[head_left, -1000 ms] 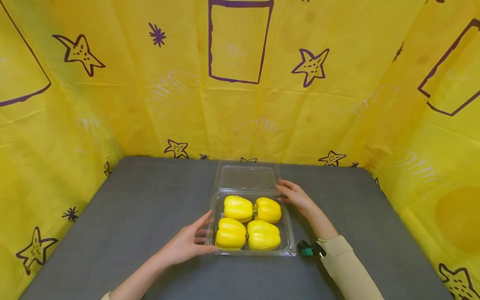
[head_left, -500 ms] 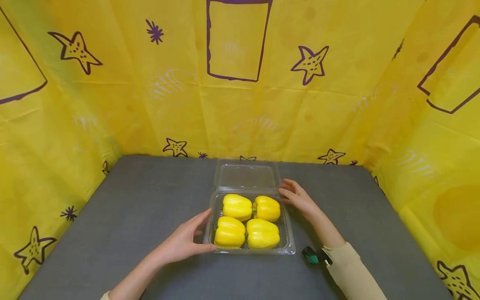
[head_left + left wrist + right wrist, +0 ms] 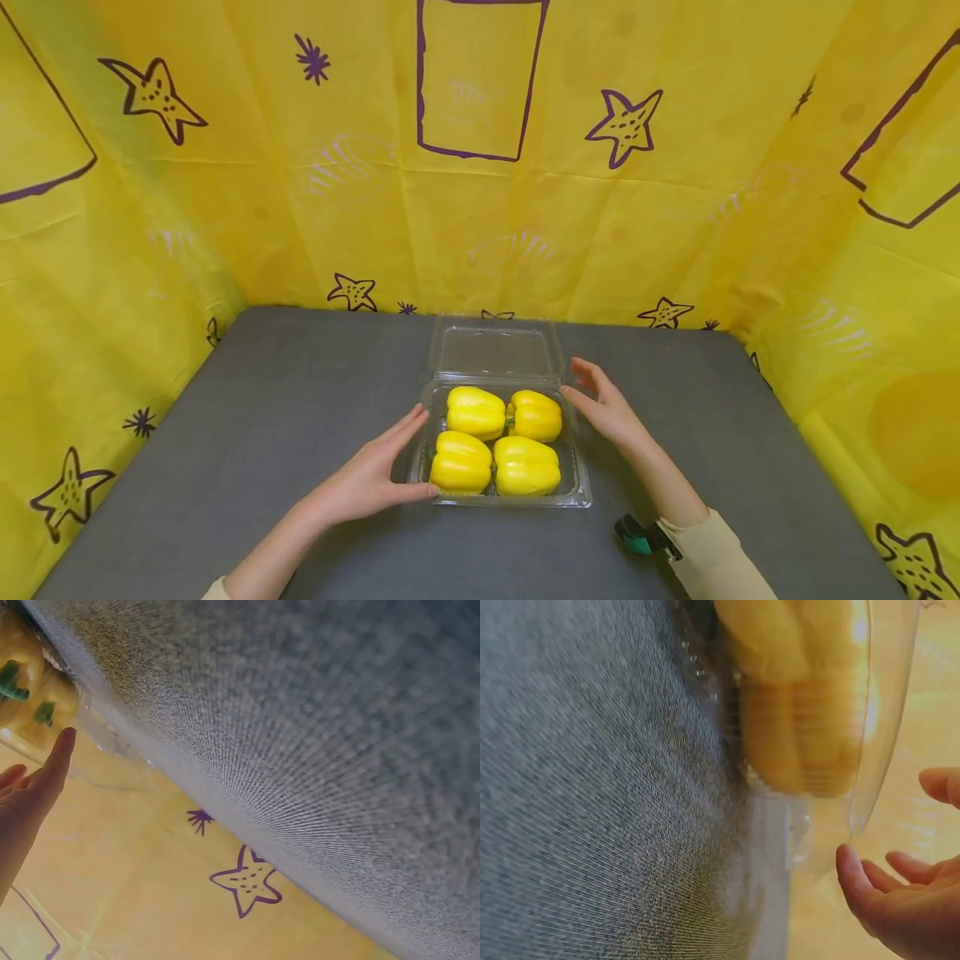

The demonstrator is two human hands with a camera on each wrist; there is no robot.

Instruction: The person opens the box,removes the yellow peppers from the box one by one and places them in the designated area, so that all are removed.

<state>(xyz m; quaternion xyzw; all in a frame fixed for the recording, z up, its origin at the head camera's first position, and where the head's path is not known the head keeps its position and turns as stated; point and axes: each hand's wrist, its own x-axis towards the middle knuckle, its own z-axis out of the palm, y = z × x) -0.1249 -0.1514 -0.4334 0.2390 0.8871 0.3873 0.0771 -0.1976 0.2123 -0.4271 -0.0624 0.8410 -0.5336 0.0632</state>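
A clear plastic clamshell box [image 3: 517, 502] lies on the table with its lid [image 3: 495, 350] folded back, away from me. Several yellow bell peppers [image 3: 527, 467] sit inside in two rows; green stems show in the left wrist view. My left hand [image 3: 363, 479] is at the box's left side, fingers extended along it and thumb at the near left corner. Whether the thumb touches the rim is hard to tell. On the other side, my right hand [image 3: 611, 412] holds nothing, its fingers spread and relaxed beside the far right corner near the hinge. A small gap shows there in the right wrist view [image 3: 907, 892].
The grey table [image 3: 315, 375] stretches out on both sides of the box. Yellow fabric [image 3: 480, 217] with starfish drawings hangs behind the table and along its left and right sides. A black and green band [image 3: 637, 536] is at my right wrist.
My right hand has drawn a little to the right, away from the lid's hinge corner, and its fingers have spread. The left fingers have lifted slightly along the side. The box and peppers stay put.
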